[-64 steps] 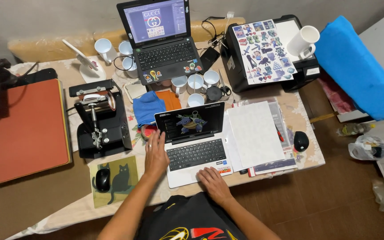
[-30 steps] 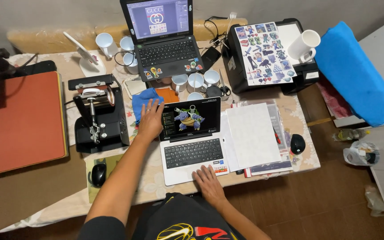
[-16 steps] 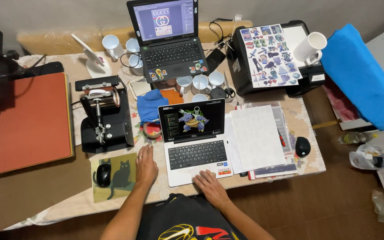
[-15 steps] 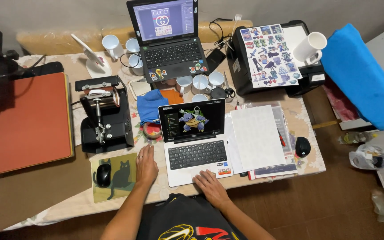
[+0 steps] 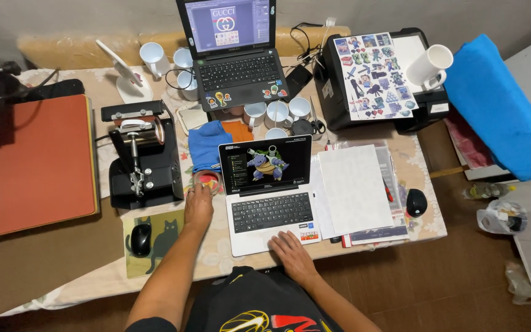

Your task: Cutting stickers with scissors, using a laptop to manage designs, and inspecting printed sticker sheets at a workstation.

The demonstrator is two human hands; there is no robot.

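Note:
My left hand [image 5: 199, 206] lies on the table left of the white laptop [image 5: 271, 212], and its fingertips touch a small round red and pink roll [image 5: 208, 179]. I cannot tell whether the fingers grip the roll. On the laptop's palm rest, near the front edge, my right hand [image 5: 290, 251] rests flat and holds nothing. The laptop's screen [image 5: 265, 166] shows a blue cartoon turtle. A folded blue cloth [image 5: 207, 144] lies just behind the roll.
A black mug press [image 5: 142, 163] and a red flat heat press [image 5: 26, 160] stand at the left. A mouse [image 5: 141, 240] sits on a cat mousepad. Behind are a black laptop [image 5: 232, 58], several white mugs [image 5: 276, 112] and a printer [image 5: 394, 110]. Papers [image 5: 354, 187] and another mouse [image 5: 416, 201] lie right.
My left hand dropped from the white laptop's screen edge to the table, then slid forward to the round roll. My right hand stayed on the palm rest.

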